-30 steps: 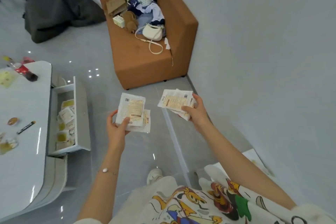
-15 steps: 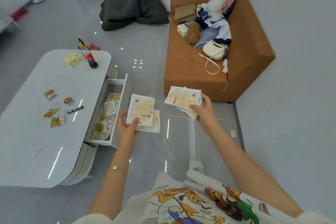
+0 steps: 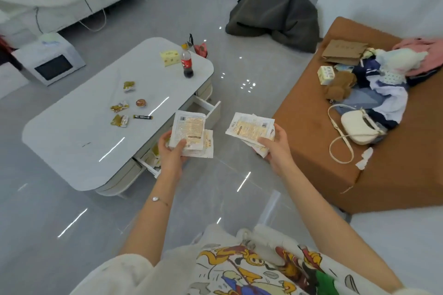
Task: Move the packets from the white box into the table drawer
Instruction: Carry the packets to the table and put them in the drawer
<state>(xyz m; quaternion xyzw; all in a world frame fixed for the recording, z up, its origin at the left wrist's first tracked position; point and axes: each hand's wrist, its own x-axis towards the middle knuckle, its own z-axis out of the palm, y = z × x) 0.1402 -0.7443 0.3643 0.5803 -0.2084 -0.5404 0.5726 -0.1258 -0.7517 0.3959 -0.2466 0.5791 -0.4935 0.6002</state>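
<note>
My left hand (image 3: 171,156) grips a packet stack (image 3: 189,130), my right hand (image 3: 275,148) a second stack (image 3: 249,127). The first partly hides the open drawer (image 3: 214,112); a bottle (image 3: 186,64) stands on the table (image 3: 72,141).

The room was bright and evenly lit from overhead. Long streaks of glare ran across the glossy table (image 3: 72,132), and clustered light spots gleamed on the floor (image 3: 239,108) just beyond its far end. Shadows were soft, darkest beneath the table. Straight lines bowed far from the table, and detail stayed slightly soft throughout.
</note>
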